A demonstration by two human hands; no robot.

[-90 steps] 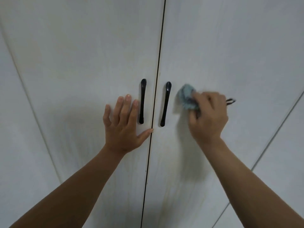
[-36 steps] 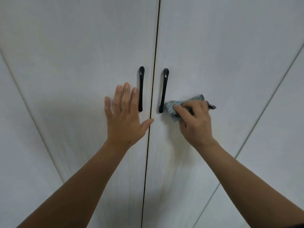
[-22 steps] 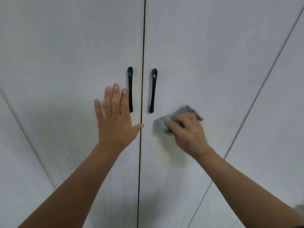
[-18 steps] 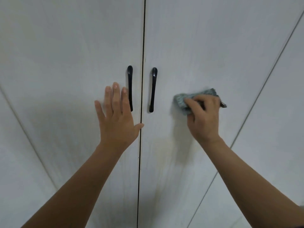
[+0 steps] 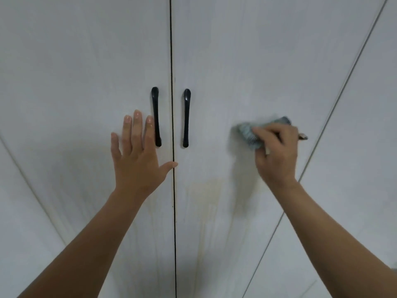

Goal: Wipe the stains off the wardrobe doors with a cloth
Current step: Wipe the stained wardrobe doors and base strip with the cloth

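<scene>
The cloth point(image 5: 247, 134) farther right of handle point(image 5: 186, 117).

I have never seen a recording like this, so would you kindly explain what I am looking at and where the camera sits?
There is no machine: a person works with bare hands, and the picture comes from a camera worn on their head, looking forward and down along both forearms. Ahead are two closed white wardrobe doors. The left door has a black left handle, the right door a right handle, both beside the middle gap. The left hand lies flat, fingers straight, on the left door beside its handle. The right hand grips a bunched blue-grey cloth against the right door, right of its handle. Faint yellowish streaks show lower on that door.
</scene>
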